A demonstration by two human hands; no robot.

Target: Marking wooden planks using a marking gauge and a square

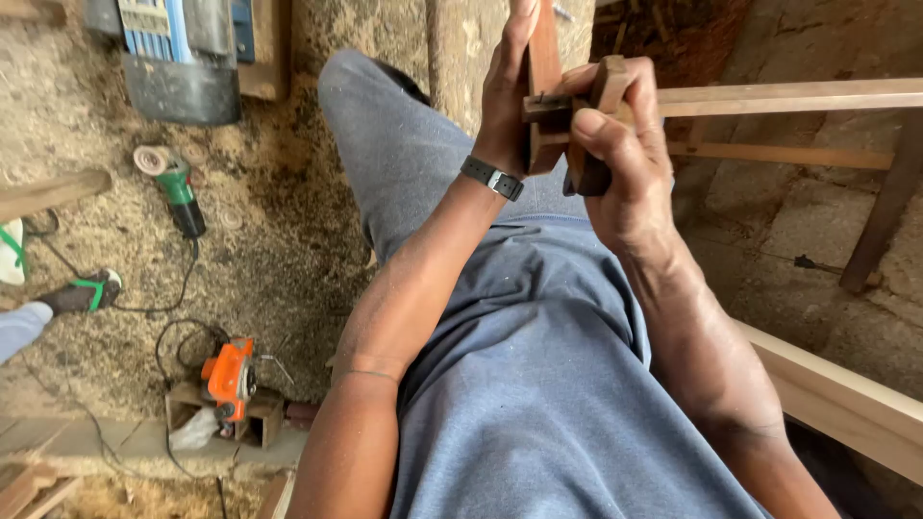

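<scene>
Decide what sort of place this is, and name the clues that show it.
Probably a woodworking shop. Sawdust covers the floor, power tools lie on it, a green grinder and an orange planer, and both hands, left hand and right hand, hold a wooden tool.

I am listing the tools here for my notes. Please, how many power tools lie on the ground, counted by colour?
Green: 1, the grinder in the sawdust.
Orange: 1, the planer on a wooden block.
Grey and blue: 1, the machine at the top edge, partly cut off.
Total: 3.
Both hands, left and right, hold a wooden gauge, which is not a power tool.
</scene>
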